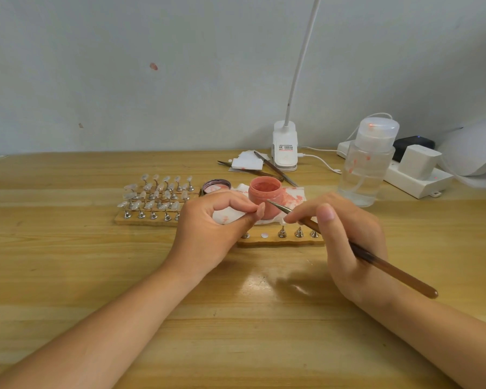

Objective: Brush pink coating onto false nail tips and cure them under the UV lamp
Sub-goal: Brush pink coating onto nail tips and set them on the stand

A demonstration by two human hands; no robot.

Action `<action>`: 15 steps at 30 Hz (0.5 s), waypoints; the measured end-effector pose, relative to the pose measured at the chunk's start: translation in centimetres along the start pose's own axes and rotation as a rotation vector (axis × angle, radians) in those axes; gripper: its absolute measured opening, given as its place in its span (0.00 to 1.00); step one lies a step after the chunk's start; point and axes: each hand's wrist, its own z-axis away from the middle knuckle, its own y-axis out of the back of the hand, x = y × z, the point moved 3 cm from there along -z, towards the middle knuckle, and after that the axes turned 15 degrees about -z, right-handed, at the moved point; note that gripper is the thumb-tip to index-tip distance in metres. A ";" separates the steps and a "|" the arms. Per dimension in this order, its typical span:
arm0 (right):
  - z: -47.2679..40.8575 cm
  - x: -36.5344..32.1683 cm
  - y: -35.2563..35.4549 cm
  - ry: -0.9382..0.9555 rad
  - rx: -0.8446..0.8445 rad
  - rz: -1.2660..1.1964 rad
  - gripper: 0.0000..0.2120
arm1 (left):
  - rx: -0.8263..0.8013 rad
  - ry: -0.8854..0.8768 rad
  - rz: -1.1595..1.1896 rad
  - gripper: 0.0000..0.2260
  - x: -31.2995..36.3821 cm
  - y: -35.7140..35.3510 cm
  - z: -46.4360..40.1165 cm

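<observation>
Left hand [208,228] fingers pinched; right hand [345,234] fingers curled — forearms converging.

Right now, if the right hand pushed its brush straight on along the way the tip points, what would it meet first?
Most likely the nail tip pinched in the left hand, with the pink jar just behind; depth is unclear. The right hand grips the brush.

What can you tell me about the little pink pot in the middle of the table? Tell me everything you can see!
The little pink pot is a small round jar, plastic by the look of it, standing upright with its lid off. Inside is pink coating, smeared up the walls. It sits on a white tissue stained pink. Its dark-rimmed lid lies open side up just to the left. The left hand and the brush tip come in front of it; whether either touches it is unclear.
</observation>
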 end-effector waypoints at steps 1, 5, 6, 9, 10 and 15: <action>-0.1 0.0 -0.1 0.000 -0.014 0.015 0.24 | 0.009 -0.008 0.001 0.02 0.0 0.0 0.0; 0.0 0.0 -0.4 -0.004 -0.074 0.018 0.26 | 0.024 -0.031 -0.032 0.06 -0.3 0.0 -0.1; 0.1 -0.1 -0.4 0.004 -0.085 0.008 0.28 | 0.029 -0.030 -0.046 0.08 -0.4 0.1 -0.1; 0.0 -0.2 -0.2 0.018 -0.058 0.004 0.28 | 0.026 -0.019 -0.051 0.06 -0.4 0.1 -0.1; 0.0 -0.1 -0.2 0.013 -0.047 0.015 0.27 | 0.020 -0.014 -0.047 0.04 -0.4 0.1 -0.1; 0.1 0.0 -0.4 -0.027 -0.079 0.001 0.27 | 0.025 -0.028 -0.101 0.12 -0.8 0.1 -0.2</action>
